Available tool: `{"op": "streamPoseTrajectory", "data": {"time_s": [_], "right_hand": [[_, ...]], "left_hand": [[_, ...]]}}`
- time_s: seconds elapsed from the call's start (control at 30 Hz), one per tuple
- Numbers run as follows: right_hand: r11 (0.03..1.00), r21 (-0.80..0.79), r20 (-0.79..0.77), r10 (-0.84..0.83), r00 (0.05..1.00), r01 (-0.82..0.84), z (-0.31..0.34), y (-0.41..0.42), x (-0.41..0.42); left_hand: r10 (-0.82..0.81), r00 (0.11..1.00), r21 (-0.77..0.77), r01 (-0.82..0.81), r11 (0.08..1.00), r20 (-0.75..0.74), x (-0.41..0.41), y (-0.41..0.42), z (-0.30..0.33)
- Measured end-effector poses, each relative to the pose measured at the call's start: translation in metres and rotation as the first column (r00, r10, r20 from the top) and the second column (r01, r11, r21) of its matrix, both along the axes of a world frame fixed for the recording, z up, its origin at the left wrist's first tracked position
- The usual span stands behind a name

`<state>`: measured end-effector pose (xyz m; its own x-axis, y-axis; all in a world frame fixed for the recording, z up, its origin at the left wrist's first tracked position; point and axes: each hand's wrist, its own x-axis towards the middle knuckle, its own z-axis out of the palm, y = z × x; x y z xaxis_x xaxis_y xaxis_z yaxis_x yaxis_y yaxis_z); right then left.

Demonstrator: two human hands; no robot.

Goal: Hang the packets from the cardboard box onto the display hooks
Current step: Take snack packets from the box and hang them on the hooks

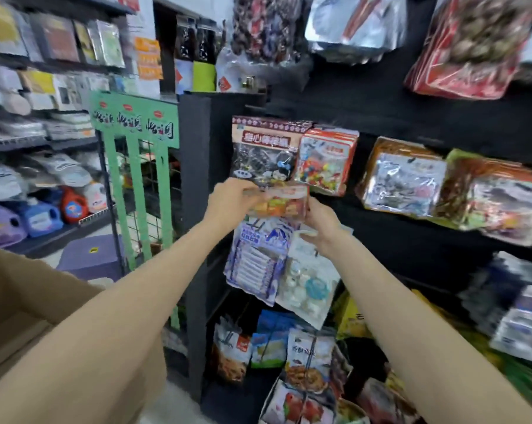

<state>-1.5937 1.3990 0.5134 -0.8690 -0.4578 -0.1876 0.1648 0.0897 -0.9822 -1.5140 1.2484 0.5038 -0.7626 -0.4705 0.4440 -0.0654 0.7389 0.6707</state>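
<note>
Cardboard box point(29, 304) sits lower left; beyond it, left hand point(232, 198) and right hand point(319, 223) pinch a clear packet point(278, 200) by its sides before the black display panel point(381, 117). Level its hole with the hidden hook, then push straight on

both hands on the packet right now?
Yes: the left hand grips the left end of the clear packet and the right hand holds its right end, in front of the black display rack.
</note>
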Motion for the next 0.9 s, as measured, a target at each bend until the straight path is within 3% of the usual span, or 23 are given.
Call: {"op": "streamPoseTrajectory", "data": {"time_s": [0.13,0.2,0.27,0.4,0.57,0.67,0.8,0.9], "right_hand": [[0.993,-0.111,-0.304,-0.079,0.950,0.047,0.023,0.047,-0.012],[0.995,-0.065,-0.497,-0.096,0.862,0.074,0.033,0.053,-0.023],[0.989,-0.060,-0.592,-0.147,0.792,0.138,0.040,0.051,-0.039],[0.978,-0.045,-0.564,-0.194,0.803,0.205,0.053,0.037,-0.067],[0.979,-0.028,-0.531,-0.185,0.827,0.201,0.052,0.020,-0.085],[0.964,-0.022,-0.592,-0.227,0.773,0.266,0.045,0.015,-0.092],[0.948,-0.022,-0.694,-0.242,0.678,0.316,0.041,0.016,-0.096],[0.949,-0.004,-0.720,-0.222,0.657,0.316,0.037,0.016,-0.099]], "left_hand": [[-0.160,0.986,0.144,0.164,0.976,-0.043,-0.039,0.034,0.033],[-0.227,0.967,0.299,0.251,0.921,-0.114,-0.055,0.046,0.051],[-0.237,0.957,0.423,0.287,0.860,-0.166,-0.069,0.054,0.065],[-0.154,0.959,0.559,0.265,0.786,-0.238,-0.096,0.055,0.076],[0.021,0.968,0.524,0.117,0.844,-0.249,-0.128,0.048,0.073],[-0.010,0.977,0.467,0.111,0.877,-0.213,-0.134,0.051,0.074],[-0.077,0.959,0.454,0.198,0.869,-0.272,-0.140,0.046,0.072],[-0.088,0.959,0.458,0.207,0.865,-0.268,-0.143,0.041,0.068]]}}
